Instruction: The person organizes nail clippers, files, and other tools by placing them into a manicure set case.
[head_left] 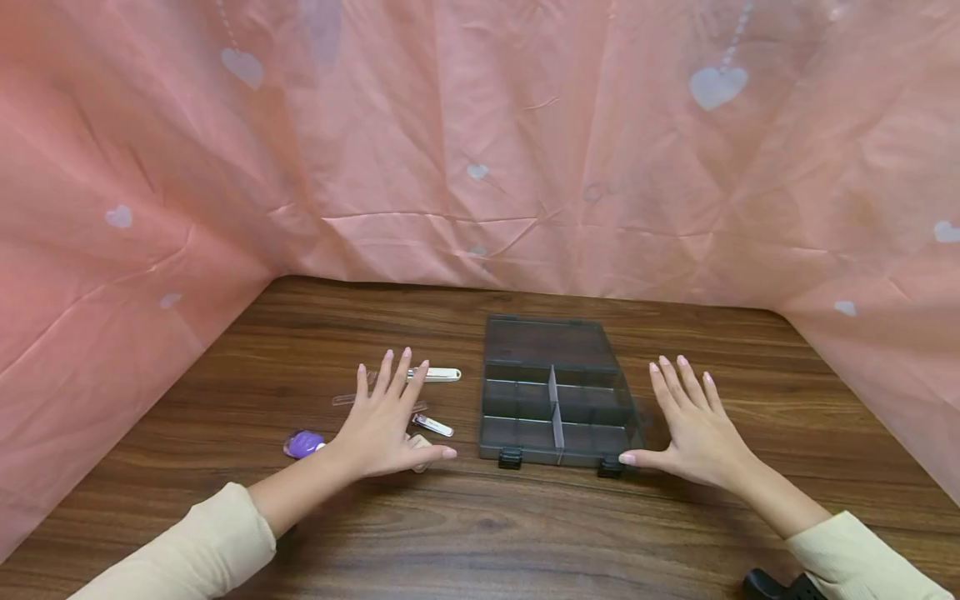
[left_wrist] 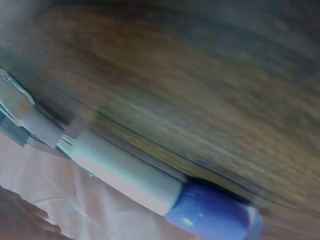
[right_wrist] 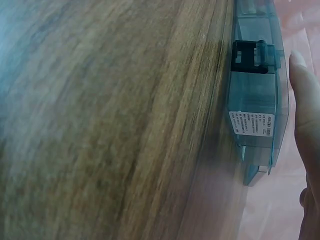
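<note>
My left hand (head_left: pixel 384 432) is spread, palm down, over a group of small items left of the box. Around it lie a nail clipper (head_left: pixel 433 426), a white-handled tool (head_left: pixel 438 375), a thin clear strip (head_left: pixel 345 400) and a purple-and-white item (head_left: pixel 303 444). A beige piece (head_left: pixel 420 461) shows partly behind the thumb. In the left wrist view, the purple-and-white item (left_wrist: pixel 210 210) looks like a small bottle or tube. My right hand (head_left: pixel 693 437) is also spread, its thumb beside the right front latch of a grey see-through compartment box (head_left: pixel 525 456). Neither hand holds anything.
The box's lid (head_left: pixel 547 343) lies back, away from me, and white dividers (head_left: pixel 557 408) split its inside. A label (right_wrist: pixel 251 124) is on its side. A pink curtain (head_left: pixel 480 150) surrounds the wooden table (head_left: pixel 510 533). A black object (head_left: pixel 772 586) sits by the right sleeve.
</note>
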